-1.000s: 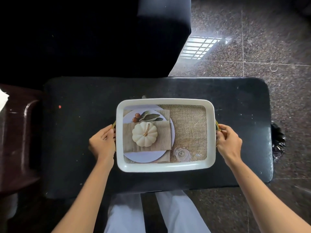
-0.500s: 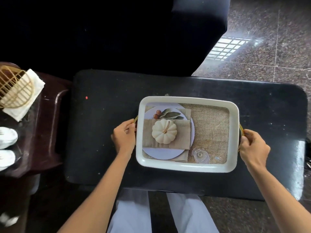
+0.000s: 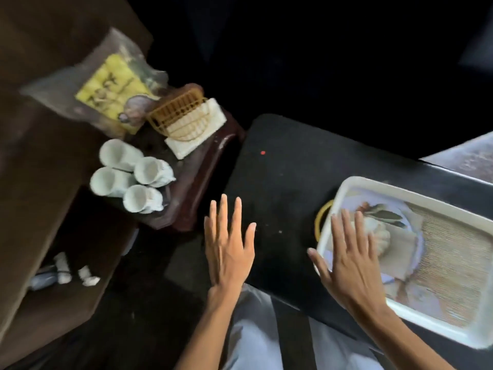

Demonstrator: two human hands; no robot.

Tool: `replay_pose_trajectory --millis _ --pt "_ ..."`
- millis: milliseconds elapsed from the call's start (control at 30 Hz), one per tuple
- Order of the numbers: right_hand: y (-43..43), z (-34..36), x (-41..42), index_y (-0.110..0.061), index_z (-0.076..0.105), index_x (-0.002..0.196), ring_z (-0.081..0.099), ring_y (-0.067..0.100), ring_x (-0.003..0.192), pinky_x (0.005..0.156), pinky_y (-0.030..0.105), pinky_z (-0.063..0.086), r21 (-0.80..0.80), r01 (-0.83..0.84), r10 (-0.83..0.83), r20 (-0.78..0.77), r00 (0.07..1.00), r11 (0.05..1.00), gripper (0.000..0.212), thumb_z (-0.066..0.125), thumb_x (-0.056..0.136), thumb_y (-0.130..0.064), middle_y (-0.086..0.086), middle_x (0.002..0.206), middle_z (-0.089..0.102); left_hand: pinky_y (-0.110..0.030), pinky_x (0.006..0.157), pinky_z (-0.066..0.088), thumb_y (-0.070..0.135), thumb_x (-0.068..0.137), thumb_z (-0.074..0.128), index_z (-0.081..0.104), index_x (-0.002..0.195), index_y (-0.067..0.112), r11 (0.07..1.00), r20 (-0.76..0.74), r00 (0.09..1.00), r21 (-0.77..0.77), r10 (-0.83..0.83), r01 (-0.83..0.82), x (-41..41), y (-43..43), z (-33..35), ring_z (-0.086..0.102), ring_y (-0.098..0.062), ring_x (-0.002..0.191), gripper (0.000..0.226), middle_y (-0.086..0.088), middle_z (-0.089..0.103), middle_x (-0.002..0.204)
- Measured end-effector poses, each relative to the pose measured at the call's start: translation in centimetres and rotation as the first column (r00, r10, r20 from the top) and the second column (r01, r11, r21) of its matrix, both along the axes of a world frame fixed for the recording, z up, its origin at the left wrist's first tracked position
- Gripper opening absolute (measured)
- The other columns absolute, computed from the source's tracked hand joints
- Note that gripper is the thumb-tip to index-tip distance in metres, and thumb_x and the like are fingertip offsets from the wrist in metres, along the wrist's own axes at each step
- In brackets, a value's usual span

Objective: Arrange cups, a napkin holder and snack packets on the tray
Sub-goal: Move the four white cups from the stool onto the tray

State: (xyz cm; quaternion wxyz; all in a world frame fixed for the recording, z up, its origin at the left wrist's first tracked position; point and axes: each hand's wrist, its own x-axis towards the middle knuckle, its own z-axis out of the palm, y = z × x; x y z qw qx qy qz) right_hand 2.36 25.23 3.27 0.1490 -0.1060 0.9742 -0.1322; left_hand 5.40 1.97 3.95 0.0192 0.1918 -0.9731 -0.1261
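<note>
The white tray [image 3: 386, 189] with a printed pumpkin picture lies on the black table at the right, a gold handle [image 3: 321, 218] on its left end. My right hand [image 3: 346, 263] hovers open over the tray's left part. My left hand [image 3: 229, 244] is open, fingers spread, above the black table, holding nothing. On a dark wooden side table to the left stand several white cups [image 3: 130, 177], a gold wire napkin holder [image 3: 181, 116] with white napkins, and a clear snack packet [image 3: 106, 84] with a yellow label.
The black table [image 3: 288, 177] has bare surface between the tray and the side table [image 3: 202, 177]. A brown seat [image 3: 34, 156] fills the left. Small white wrapped items [image 3: 66, 271] lie on a lower ledge. My light trousers show at the bottom.
Both hands have let go of the tray handles and opened flat. The view has swung left, so the side table with cups, napkin holder and packet now shows.
</note>
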Motion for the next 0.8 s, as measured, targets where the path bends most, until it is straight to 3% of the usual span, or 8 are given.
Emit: replay_pose_trajectory --millis 133,267,367,533,633,700,800 --pt "-9.3 0.8 -0.4 -0.014 0.018 0.158 0.002 0.028 0.155 0.119 0.058 0.021 -0.016 -0.167 0.166 -0.046 0.985 0.986 0.084 0.03 0.095 -0.067 0.007 0.168 0.007 -0.053 0.122 0.03 0.041 0.103 0.046 0.042 0.154 0.013 0.992 -0.051 0.994 -0.08 0.094 -0.097 2.5 -7.1 1.7 0.026 -0.036 0.155 0.058 -0.017 0.032 0.165" --pt "-17.8 2.0 -0.8 -0.014 0.016 0.159 -0.001 0.028 0.155 0.12 0.058 0.019 -0.035 -0.262 0.259 -0.077 0.963 0.964 0.084 0.028 0.096 -0.068 0.007 0.168 0.005 -0.053 0.121 0.032 0.04 0.105 0.043 0.043 0.153 0.012 0.975 -0.113 0.973 -0.072 0.203 -0.211 4.2 -14.0 3.3 0.028 -0.037 0.154 0.056 -0.018 0.035 0.164" --pt "-22.8 2.4 -0.8 -0.014 0.014 0.159 -0.002 0.026 0.155 0.121 0.057 0.018 -0.052 -0.324 0.318 -0.093 0.944 0.945 0.083 0.028 0.097 -0.067 0.008 0.168 0.004 -0.05 0.12 0.035 0.036 0.104 0.045 0.045 0.151 0.009 0.962 -0.144 0.952 0.001 0.271 -0.274 4.7 -17.6 3.7 0.034 -0.037 0.151 0.054 -0.017 0.039 0.161" --pt "-29.7 2.2 0.1 -0.015 0.016 0.159 -0.002 0.025 0.155 0.122 0.055 0.016 -0.06 -0.412 0.408 -0.068 0.911 0.909 0.08 0.03 0.098 -0.065 0.007 0.167 0.007 -0.038 0.113 0.044 0.023 0.103 0.055 0.057 0.142 0.007 0.907 -0.134 0.918 0.262 0.372 -0.33 4.7 -21.8 2.8 0.05 -0.025 0.141 0.043 -0.011 0.054 0.151" --pt "-32.2 2.4 0.6 -0.011 0.03 0.155 0.013 0.025 0.154 0.119 0.049 0.028 -0.1 -0.409 0.405 -0.054 0.913 0.907 0.072 0.04 0.1 -0.055 0.01 0.164 0.024 -0.04 0.106 0.051 0.016 0.102 0.058 0.06 0.138 0.005 0.853 -0.149 0.89 0.388 0.431 -0.349 4.5 -22.7 1.7 0.06 -0.025 0.131 0.038 -0.012 0.063 0.142" --pt "-33.4 2.6 0.7 -0.007 0.042 0.149 0.031 0.026 0.149 0.114 0.044 0.038 -0.149 -0.369 0.369 -0.028 0.929 0.918 0.066 0.035 0.1 -0.052 0.01 0.156 0.041 -0.042 0.101 0.055 0.014 0.102 0.057 0.062 0.137 0.005 0.773 -0.148 0.838 0.496 0.525 -0.396 4.1 -22.9 1.1 0.065 -0.025 0.124 0.036 -0.013 0.065 0.137" --pt "-34.7 2.2 0.2 -0.011 0.049 0.142 0.05 0.024 0.132 0.101 0.036 0.048 -0.297 -0.227 0.262 0.086 0.961 0.928 0.054 0.043 0.099 -0.043 0.004 0.144 0.054 -0.035 0.099 0.056 0.013 0.103 0.056 0.064 0.134 0.005 0.673 -0.129 0.771 0.592 0.624 -0.445 3.5 -23.0 0.7 0.067 -0.018 0.117 0.033 -0.01 0.068 0.132"
